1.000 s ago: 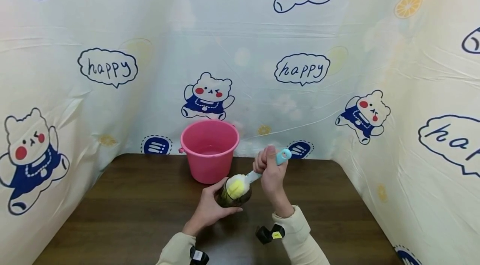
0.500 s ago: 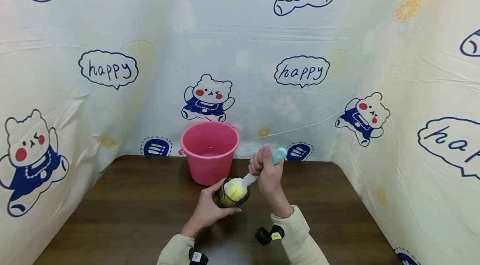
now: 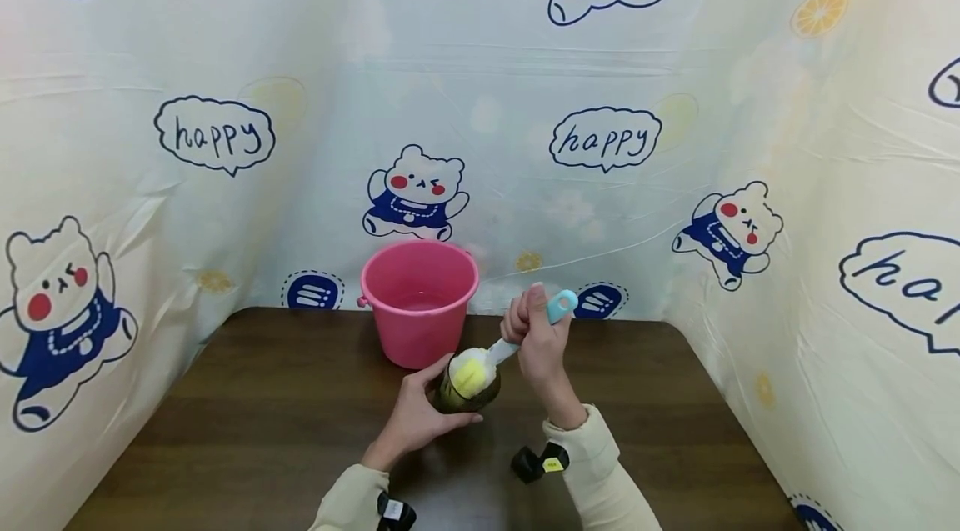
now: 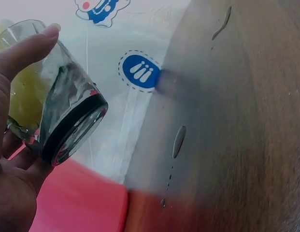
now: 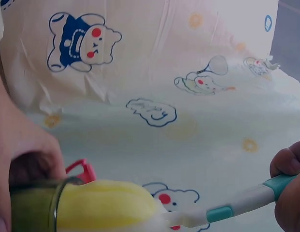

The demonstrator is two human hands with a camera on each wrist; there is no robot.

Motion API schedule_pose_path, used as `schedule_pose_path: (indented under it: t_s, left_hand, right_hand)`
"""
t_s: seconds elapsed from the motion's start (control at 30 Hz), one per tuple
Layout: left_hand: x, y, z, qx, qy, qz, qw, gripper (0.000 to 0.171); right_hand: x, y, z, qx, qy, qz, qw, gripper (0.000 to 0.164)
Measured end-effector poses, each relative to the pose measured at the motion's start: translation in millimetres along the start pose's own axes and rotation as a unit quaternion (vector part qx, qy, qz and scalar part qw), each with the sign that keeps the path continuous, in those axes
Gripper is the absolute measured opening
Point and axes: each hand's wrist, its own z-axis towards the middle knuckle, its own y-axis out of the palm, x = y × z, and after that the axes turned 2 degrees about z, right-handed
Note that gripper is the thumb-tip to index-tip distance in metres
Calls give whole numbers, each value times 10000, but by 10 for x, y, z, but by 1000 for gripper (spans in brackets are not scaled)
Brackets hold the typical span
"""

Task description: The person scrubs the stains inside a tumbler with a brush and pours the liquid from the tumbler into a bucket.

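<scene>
My left hand (image 3: pixel 420 414) grips a clear, dark-tinted glass (image 4: pixel 67 92), thumb on one side and fingers round the other. The glass is held tilted above the table. In its mouth sits the yellow and white sponge head (image 3: pixel 472 377) of a cup brush, partly inside and partly sticking out past the rim. With curled fingers my right hand (image 3: pixel 542 343) holds the brush's white and light-blue handle (image 5: pixel 244 203). In the left wrist view the yellow sponge shows through the glass wall.
A pink bucket (image 3: pixel 420 331) stands on the brown wooden table (image 3: pixel 262 414) just behind the hands, a little liquid seeming to lie in its bottom. Water drops (image 4: pixel 179 142) lie on the table. A printed curtain (image 3: pixel 495 81) encloses the back and sides.
The brush and right hand shift slightly back and forth at the glass, and the sponge head turns a little. Both hands keep their hold; the bucket stays put.
</scene>
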Motion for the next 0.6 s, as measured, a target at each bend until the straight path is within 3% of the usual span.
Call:
schedule_pose_path:
  t_s: [0.17, 0.37, 0.5, 0.6]
  left_hand:
    - [-33, -3, 1, 129, 72, 117, 9998, 94]
    - [-13, 17, 2, 6, 273, 73, 9996, 90]
    - [3, 44, -9, -38, 39, -54, 10000, 89]
    - [3, 49, -21, -11, -93, -68, 9999, 89]
  right_hand:
    - [17, -2, -19, 44, 20, -362, 9993, 50]
    - [21, 90, -47, -521, 336, -415, 9972, 49]
    - [36, 107, -45, -80, 121, -422, 9990, 51]
    - [45, 103, -67, -9, -82, -843, 9964, 52]
